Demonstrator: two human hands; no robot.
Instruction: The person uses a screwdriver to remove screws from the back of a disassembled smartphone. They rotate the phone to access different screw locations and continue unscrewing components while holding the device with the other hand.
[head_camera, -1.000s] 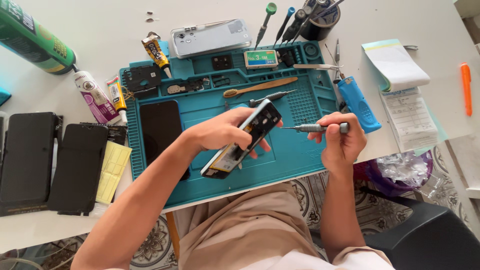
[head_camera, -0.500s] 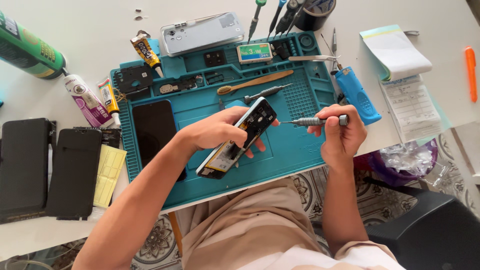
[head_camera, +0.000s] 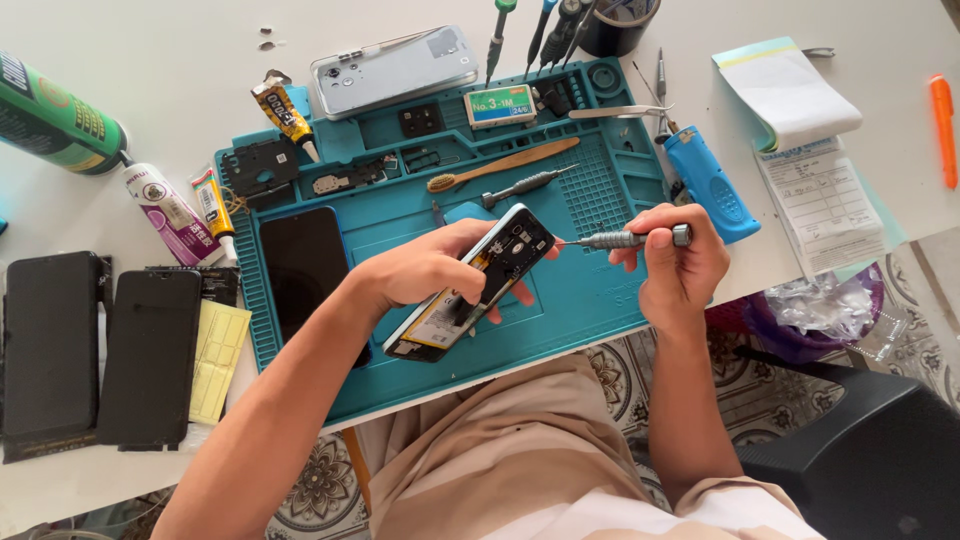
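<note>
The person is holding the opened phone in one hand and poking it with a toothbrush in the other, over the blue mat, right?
Not quite. The head view shows the right hand holding a small metal screwdriver, not a toothbrush. Its tip meets the opened phone, held by the left hand over the blue mat. The wooden toothbrush lies untouched on the mat.

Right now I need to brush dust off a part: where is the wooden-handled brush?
In the head view, the wooden-handled brush lies aslant on the teal silicone work mat, in its upper middle, just above a spare grey screwdriver and beyond the opened phone.
</note>
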